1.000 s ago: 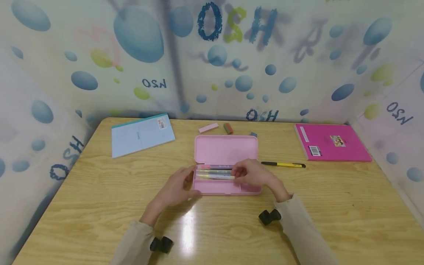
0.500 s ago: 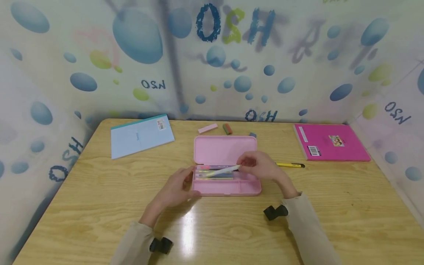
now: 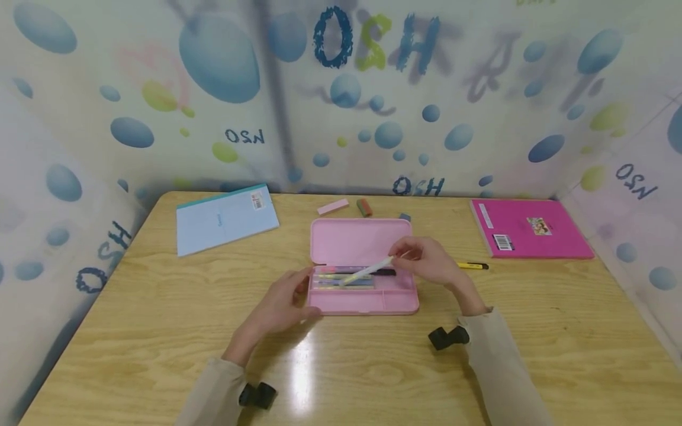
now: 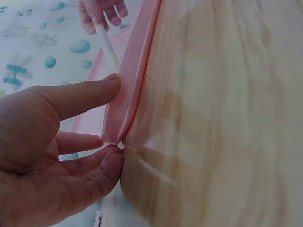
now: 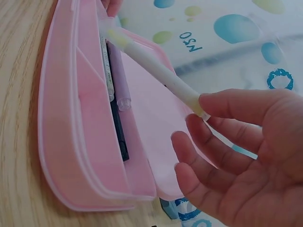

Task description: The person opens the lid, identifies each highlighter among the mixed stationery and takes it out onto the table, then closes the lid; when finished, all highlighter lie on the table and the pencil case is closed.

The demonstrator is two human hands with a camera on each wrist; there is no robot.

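An open pink pencil case (image 3: 346, 303) lies on the table, its lid (image 3: 346, 239) folded back. My left hand (image 3: 279, 302) holds the case's left end, thumb on the front wall and fingers around the corner in the left wrist view. With thumb and index finger, my right hand (image 5: 246, 142) pinches one end of a white marker (image 5: 156, 68) with pale yellow ends. The marker slants over the case, its far end low over the pens. Inside the back compartment lie a purple pen (image 5: 119, 78), a black pen (image 3: 385, 272) and several other pens.
Behind the case lie a pink eraser strip (image 3: 333, 206), a green-orange eraser (image 3: 364, 207) and a small blue piece (image 3: 405, 217). A blue notebook (image 3: 226, 222) is at the left, a pink book (image 3: 527, 231) at the right. My right hand partly hides a yellow pen (image 3: 473, 266).
My right hand has lifted the marker's right end out of the case and moved up and right with it, uncovering the black pen. The left hand stays at the case's left end.
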